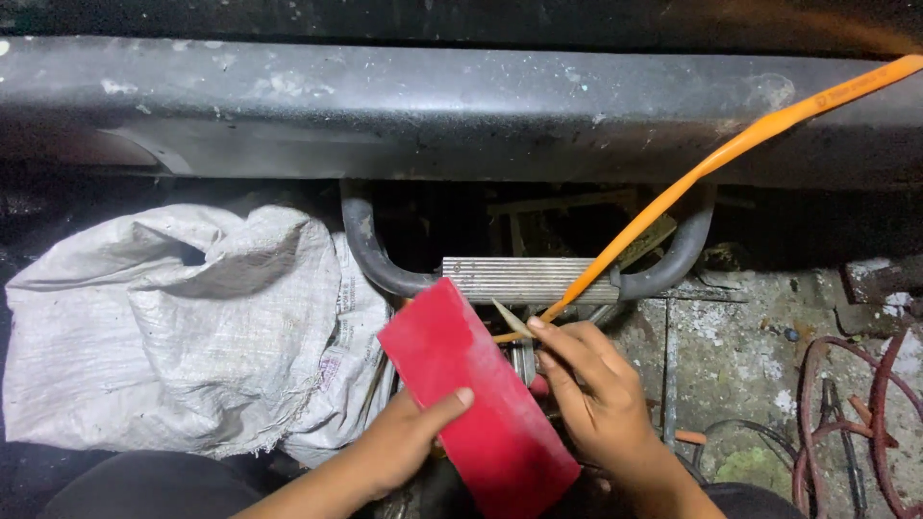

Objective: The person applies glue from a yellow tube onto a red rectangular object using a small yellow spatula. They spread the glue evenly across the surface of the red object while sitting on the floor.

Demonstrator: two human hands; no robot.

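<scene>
Head view: left hand (399, 437) grips red flat block (476, 389) (thumb on top); right hand (591, 384) pinches thin stick (510, 317) beside orange strip (692, 183), near the white sack (183, 327).

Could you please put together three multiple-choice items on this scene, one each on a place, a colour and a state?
1. Where does the white woven sack lie?
A. To the left of the red flat piece
B. On top of the ribbed metal step
C. Hung over the orange hose

2. What colour is the hose that runs up to the upper right?
A. Blue
B. Orange
C. Green

3. How is the red flat piece being handled?
A. It lies alone and untouched
B. The left hand holds it by its lower left edge
C. It is folded in two

Answers:
1 A: the sack fills the ground left of the piece.
2 B: it is bright orange against the dark bumper.
3 B: the thumb lies over its face, while the right hand pinches a thin stick beside it.
</scene>
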